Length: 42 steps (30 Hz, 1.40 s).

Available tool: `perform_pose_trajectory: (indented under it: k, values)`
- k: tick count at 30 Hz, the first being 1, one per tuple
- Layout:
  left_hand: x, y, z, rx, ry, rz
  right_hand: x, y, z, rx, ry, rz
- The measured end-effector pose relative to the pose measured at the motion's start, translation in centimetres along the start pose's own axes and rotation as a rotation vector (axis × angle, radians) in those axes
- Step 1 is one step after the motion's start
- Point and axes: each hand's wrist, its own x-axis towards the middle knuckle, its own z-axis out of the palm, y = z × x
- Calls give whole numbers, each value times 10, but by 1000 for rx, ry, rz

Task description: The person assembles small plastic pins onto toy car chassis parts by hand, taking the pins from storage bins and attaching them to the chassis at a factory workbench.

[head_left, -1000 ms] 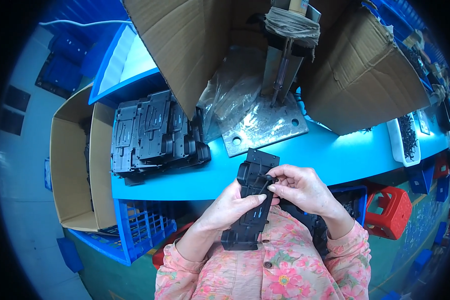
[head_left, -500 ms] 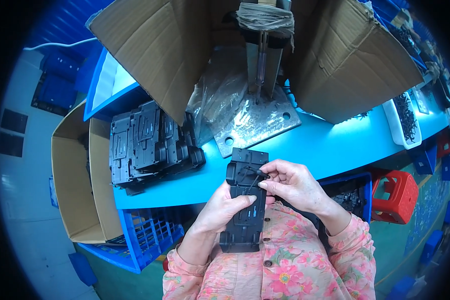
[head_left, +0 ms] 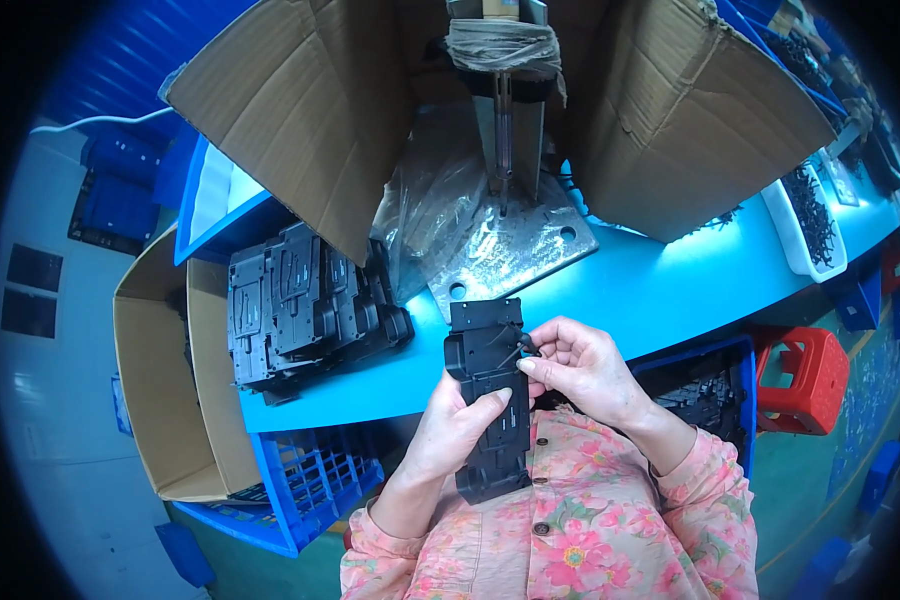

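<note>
A long black plastic housing point(head_left: 492, 440) with moulded ribs and recesses is held upright in front of my chest, past the table's near edge. My left hand point(head_left: 458, 420) is closed round its left side, thumb flat across the front face. At the upper right of the housing, my right hand point(head_left: 585, 368) pinches a small dark, thin-stemmed black part point(head_left: 522, 346) between thumb and fingers. That part lies against the housing's face; whether it is seated there I cannot tell. The right fingers' far ends are partly hidden behind the housing.
Similar black housings point(head_left: 305, 300) are stacked at the table's left. A metal base plate point(head_left: 510, 250) with a press stands behind, flanked by cardboard flaps point(head_left: 280, 110). A white bin point(head_left: 808, 225) of small black parts, a red stool point(head_left: 802, 380) and a blue crate point(head_left: 315, 490) surround the table.
The housing has tilted slightly, its top leaning left. The small black part is now closer to the housing's right edge, still in my right fingers. The whole view has shifted a little.
</note>
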Motion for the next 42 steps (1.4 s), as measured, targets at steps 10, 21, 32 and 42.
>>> perform_pose_trajectory:
  k: [10, 21, 32, 42]
  values:
    - [0, 0, 0, 45, -12, 52, 1, -4, -5, 191, -24, 130]
    - [-1, -4, -3, 173, -36, 39, -2, 0, -3, 106, -55, 40]
    - [-5, 3, -4, 99, -89, -8, -4, 1, -8, -82, -125, -85]
    - [-4, -1, -8, 208, -114, -50, -4, -17, -13, -467, -226, -186]
